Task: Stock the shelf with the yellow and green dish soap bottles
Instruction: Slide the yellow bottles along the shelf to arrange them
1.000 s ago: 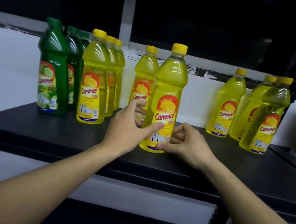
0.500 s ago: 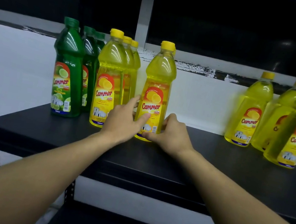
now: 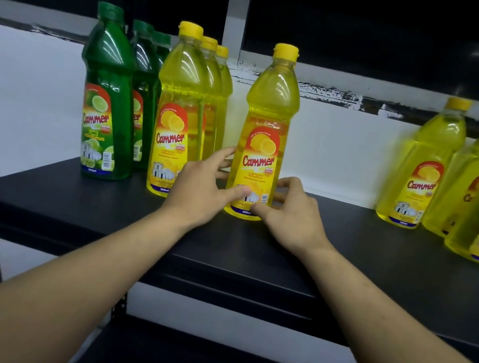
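Both hands (image 3: 247,204) grasping one upright yellow bottle (image 3: 268,123) on the black shelf (image 3: 375,265), white wall (image 3: 27,85) behind.

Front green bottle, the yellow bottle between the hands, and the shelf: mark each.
Front green bottle (image 3: 100,128), head view, on its label.
Yellow bottle between the hands (image 3: 263,150), head view, on its label.
Shelf (image 3: 78,203), head view, bare top.

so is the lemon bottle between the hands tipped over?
No, the lemon bottle stands upright on the black shelf, with the left hand and right hand at its base.
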`<state>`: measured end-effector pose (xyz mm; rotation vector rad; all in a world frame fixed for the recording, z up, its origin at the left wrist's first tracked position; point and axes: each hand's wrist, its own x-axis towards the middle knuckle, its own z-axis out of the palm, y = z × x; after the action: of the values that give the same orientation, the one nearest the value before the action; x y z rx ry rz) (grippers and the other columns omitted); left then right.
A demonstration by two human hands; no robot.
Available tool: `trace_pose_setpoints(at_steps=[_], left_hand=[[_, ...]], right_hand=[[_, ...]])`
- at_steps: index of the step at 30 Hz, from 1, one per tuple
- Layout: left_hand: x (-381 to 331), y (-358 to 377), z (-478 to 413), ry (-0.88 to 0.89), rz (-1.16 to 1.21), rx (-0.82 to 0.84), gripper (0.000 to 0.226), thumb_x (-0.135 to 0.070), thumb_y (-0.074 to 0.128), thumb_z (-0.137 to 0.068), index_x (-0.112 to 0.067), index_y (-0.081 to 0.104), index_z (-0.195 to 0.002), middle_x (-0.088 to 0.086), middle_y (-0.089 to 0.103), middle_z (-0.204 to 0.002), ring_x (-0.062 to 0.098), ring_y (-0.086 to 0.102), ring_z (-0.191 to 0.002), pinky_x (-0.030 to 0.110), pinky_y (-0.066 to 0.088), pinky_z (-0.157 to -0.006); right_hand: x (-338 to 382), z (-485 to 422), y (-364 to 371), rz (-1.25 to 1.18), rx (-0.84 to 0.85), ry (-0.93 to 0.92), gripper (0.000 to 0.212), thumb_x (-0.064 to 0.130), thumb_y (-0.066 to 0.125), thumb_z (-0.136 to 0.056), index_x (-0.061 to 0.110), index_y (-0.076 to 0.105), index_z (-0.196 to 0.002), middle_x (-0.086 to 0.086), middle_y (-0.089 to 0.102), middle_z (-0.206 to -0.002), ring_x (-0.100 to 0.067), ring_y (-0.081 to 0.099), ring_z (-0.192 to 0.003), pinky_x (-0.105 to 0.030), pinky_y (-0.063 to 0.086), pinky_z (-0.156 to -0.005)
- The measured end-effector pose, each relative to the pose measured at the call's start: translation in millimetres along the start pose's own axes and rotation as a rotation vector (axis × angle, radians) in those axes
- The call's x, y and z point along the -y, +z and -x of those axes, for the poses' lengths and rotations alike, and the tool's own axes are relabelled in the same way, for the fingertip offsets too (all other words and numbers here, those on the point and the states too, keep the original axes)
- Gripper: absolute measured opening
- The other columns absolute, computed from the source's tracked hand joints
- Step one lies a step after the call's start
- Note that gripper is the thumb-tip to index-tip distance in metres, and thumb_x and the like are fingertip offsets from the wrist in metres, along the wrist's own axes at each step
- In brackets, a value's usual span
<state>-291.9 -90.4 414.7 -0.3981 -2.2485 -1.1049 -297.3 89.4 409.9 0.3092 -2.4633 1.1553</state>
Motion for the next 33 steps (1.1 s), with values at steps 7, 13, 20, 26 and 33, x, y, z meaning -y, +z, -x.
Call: trace_pose_setpoints(at_steps=[7, 13, 20, 26, 33], left_hand=[[2.1, 1.0, 0.8, 0.0, -0.002, 0.045, 0.085, -0.036, 0.077, -0.085, -0.026, 0.031, -0.156, -0.002, 0.058, -0.141, 0.006, 0.059, -0.118, 0.01, 0.042, -0.085], [3.4, 0.0, 0.5, -0.043, 0.089, 0.085, 0.08, -0.028, 0.072, -0.091, -0.027, 0.027, -0.157, -0.002, 0.052, -0.147, 0.011, 0.055, -0.126, 0.005, 0.044, -0.08], [2.6, -1.4, 1.0, -0.045, 0.103, 0.065, 0.079, -0.026, 0.073, -0.09, -0.026, 0.03, -0.156, -0.001, 0.053, -0.146, 0.007, 0.058, -0.118, -0.003, 0.041, -0.065], [6.7, -2.3, 1.0, -0.084, 0.118, 0.017, 0.07, -0.027, 0.079, -0.084, -0.021, 0.048, -0.147, -0.002, 0.062, -0.137, 0.004, 0.065, -0.103, 0.004, 0.046, -0.069], [4.5, -4.4, 1.5, -0.041, 0.063, 0.004, 0.066, -0.026, 0.081, -0.083, -0.021, 0.054, -0.143, -0.003, 0.064, -0.133, 0.003, 0.066, -0.096, -0.001, 0.045, -0.062]], right_hand=[[4.0, 4.5, -4.2, -0.033, -0.005, 0.013, 0.065, 0.038, 0.08, -0.074, 0.02, 0.049, -0.129, 0.002, 0.07, -0.113, -0.009, 0.067, -0.097, -0.019, 0.051, -0.075], [5.6, 6.8, -5.0, -0.012, -0.02, -0.014, 0.065, 0.041, 0.083, -0.074, 0.019, 0.051, -0.127, 0.002, 0.071, -0.113, -0.009, 0.068, -0.096, -0.013, 0.047, -0.069], [5.7, 6.8, -4.1, -0.014, 0.01, -0.033, 0.07, 0.041, 0.082, -0.077, 0.021, 0.047, -0.134, 0.0, 0.07, -0.119, -0.011, 0.068, -0.1, -0.023, 0.053, -0.085], [6.7, 7.1, -4.4, -0.011, 0.019, -0.02, 0.073, 0.041, 0.08, -0.078, 0.019, 0.047, -0.139, 0.002, 0.069, -0.122, -0.009, 0.067, -0.104, -0.02, 0.049, -0.084], [5.9, 6.1, -5.2, 0.003, 0.063, -0.028, 0.072, 0.036, 0.076, -0.084, 0.019, 0.043, -0.145, 0.001, 0.065, -0.131, -0.012, 0.063, -0.116, -0.026, 0.049, -0.093]])
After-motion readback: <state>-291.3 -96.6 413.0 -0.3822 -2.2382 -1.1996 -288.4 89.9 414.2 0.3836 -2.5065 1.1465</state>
